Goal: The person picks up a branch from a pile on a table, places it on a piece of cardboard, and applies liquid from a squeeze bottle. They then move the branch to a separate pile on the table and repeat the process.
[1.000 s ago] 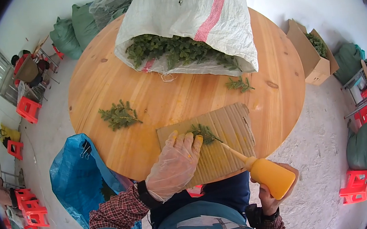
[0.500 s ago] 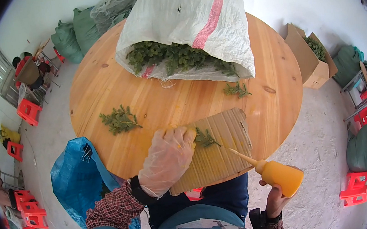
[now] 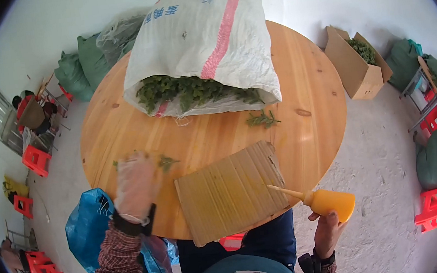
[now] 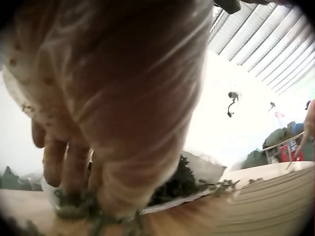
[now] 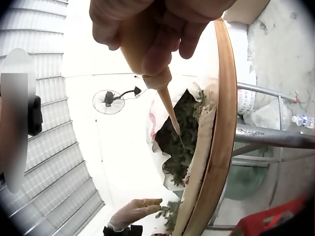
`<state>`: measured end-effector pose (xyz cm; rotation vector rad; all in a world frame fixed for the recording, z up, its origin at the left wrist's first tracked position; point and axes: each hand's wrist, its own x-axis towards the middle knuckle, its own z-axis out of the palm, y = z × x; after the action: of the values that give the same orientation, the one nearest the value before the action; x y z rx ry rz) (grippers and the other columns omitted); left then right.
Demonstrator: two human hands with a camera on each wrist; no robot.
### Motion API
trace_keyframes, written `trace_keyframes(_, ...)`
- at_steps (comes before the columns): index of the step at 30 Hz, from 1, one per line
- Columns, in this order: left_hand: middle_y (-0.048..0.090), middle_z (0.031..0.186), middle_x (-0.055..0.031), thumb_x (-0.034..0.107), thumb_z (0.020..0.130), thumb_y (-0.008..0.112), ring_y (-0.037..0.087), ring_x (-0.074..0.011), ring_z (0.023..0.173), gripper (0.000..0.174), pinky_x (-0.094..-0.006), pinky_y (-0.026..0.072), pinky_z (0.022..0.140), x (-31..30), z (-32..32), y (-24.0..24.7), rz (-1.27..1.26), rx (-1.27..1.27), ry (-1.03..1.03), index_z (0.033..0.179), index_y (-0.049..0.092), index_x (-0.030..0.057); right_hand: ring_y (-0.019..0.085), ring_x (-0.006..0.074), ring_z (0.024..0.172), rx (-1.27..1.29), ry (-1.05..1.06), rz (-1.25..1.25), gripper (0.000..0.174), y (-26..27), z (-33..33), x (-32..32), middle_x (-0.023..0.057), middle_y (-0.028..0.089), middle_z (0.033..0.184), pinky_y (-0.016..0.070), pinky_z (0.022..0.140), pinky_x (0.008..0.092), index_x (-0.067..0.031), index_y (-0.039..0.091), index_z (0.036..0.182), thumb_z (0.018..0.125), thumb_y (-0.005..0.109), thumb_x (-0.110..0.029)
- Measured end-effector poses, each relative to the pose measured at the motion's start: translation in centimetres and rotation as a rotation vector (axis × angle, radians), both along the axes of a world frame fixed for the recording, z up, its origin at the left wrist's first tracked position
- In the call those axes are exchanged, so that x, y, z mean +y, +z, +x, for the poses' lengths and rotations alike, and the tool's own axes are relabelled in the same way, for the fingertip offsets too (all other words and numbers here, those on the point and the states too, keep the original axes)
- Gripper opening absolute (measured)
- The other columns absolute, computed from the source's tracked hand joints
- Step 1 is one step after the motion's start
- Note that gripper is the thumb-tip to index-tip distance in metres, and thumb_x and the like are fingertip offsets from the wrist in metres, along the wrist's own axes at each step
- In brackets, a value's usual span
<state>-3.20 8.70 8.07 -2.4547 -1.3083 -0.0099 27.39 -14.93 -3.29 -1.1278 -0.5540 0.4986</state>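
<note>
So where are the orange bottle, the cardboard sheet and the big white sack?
orange bottle (image 3: 335, 203): head view, on its body.
cardboard sheet (image 3: 230, 192): head view, middle of its ribbed face.
white sack (image 3: 201, 36): head view, on its upper side.

- Head cam: way up high, staring steeply down on the whole round worktop (image 3: 310, 88).
- Left wrist cam: jammed right behind the left hand (image 4: 113, 108), skimming low over the wood.
- Right wrist cam: close under the right hand (image 5: 162, 24), sighting along the bottle (image 5: 147, 54), tipped sideways.
- All three catch the sack (image 3: 207, 40).
</note>
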Motion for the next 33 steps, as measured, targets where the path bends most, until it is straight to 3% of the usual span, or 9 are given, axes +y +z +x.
trace_keyframes(4,0.063,0.098,-0.0135,0.021,0.086,0.061,0.061,-0.0317,0.097,0.025,-0.0450,0.0445,0.087,1.6,0.8,1.4,0.168,-0.099,-0.040,0.104,0.065,0.0041,0.066,0.0211,0.084,0.028,-0.014,0.008,0.064,-0.2,0.3,0.2,0.0178,0.063,0.113,0.0550,0.062,0.0287,0.0003,0.049,0.128,0.091,0.069,-0.048)
trace_keyframes(8,0.064,0.093,-0.0128,0.022,0.089,0.061,0.062,-0.0314,0.092,0.019,-0.0453,0.0440,0.085,3.1,8.5,1.3,-0.136,-0.366,-0.328,0.097,0.064,0.0058,0.066,0.0210,0.083,0.045,-0.025,0.007,0.065,0.0,0.5,0.1,0.0178,0.064,0.113,0.0550,0.062,0.0287,0.0004,0.049,0.127,0.090,0.070,-0.048)
trace_keyframes(10,0.065,0.089,-0.0113,0.021,0.089,0.060,0.064,-0.0308,0.089,0.016,-0.0447,0.0444,0.083,4.3,12.6,-0.6,-0.134,-0.422,-0.511,0.094,0.064,0.0065,0.066,0.0210,0.083,0.046,-0.038,0.011,0.065,0.1,0.7,-0.2,0.0178,0.064,0.113,0.0550,0.061,0.0287,0.0005,0.049,0.127,0.090,0.070,-0.049)
trace_keyframes(14,0.066,0.088,-0.0109,0.021,0.089,0.060,0.065,-0.0294,0.089,0.014,-0.0430,0.0444,0.082,6.2,18.5,-4.2,-0.046,-0.399,-0.574,0.092,0.064,0.0078,0.068,0.0261,0.078,0.081,-0.073,0.031,0.061,-0.2,1.1,-1.1,0.0203,0.065,0.106,0.0571,0.060,0.0334,0.0032,0.046,0.125,0.090,0.072,-0.039)
trace_keyframes(18,0.069,0.094,-0.0085,0.022,0.090,0.061,0.065,-0.0289,0.094,0.023,-0.0439,0.0442,0.087,8.0,21.1,-5.8,-0.118,-0.073,-0.399,0.110,0.065,0.0098,0.068,0.0255,0.074,0.101,-0.155,0.030,0.059,-0.6,1.5,-1.4,0.0203,0.066,0.106,0.0568,0.059,0.0321,0.0023,0.047,0.126,0.090,0.071,-0.038)
trace_keyframes(22,0.068,0.093,-0.0077,0.022,0.090,0.062,0.065,-0.0281,0.092,0.021,-0.0426,0.0443,0.086,8.6,19.9,-5.5,-0.163,-0.177,-0.432,0.107,0.064,0.0101,0.068,0.0249,0.074,0.085,-0.167,0.035,0.058,-0.4,2.0,-1.5,0.0204,0.066,0.107,0.0566,0.058,0.0316,0.0013,0.048,0.126,0.090,0.071,-0.038)
trace_keyframes(26,0.066,0.090,-0.0074,0.015,0.083,0.062,0.065,-0.0219,0.090,0.010,-0.0361,0.0456,0.077,4.2,15.0,-0.2,0.004,-0.387,-0.591,0.092,0.064,0.0122,0.066,0.0202,0.084,0.036,-0.095,-0.020,0.064,-0.1,2.4,-2.2,0.0165,0.064,0.112,0.0537,0.061,0.0280,0.0002,0.049,0.127,0.091,0.070,-0.048)
trace_keyframes(31,0.064,0.096,-0.0046,0.016,0.086,0.063,0.061,-0.0230,0.088,0.029,-0.0377,0.0457,0.079,-3.0,7.6,-0.5,0.086,-0.063,-0.510,0.113,0.065,0.0076,0.066,0.0201,0.082,0.038,-0.081,0.001,0.064,0.0,1.4,-1.1,0.0163,0.064,0.112,0.0535,0.062,0.0276,-0.0004,0.049,0.129,0.091,0.070,-0.047)
trace_keyframes(33,0.064,0.100,-0.0059,0.017,0.086,0.063,0.061,-0.0234,0.091,0.032,-0.0378,0.0459,0.081,-4.7,5.6,-2.6,0.015,-0.116,-0.488,0.116,0.064,0.0064,0.066,0.0203,0.081,0.032,-0.057,0.013,0.065,0.1,0.8,-0.7,0.0161,0.064,0.112,0.0536,0.062,0.0276,-0.0006,0.048,0.130,0.091,0.070,-0.047)
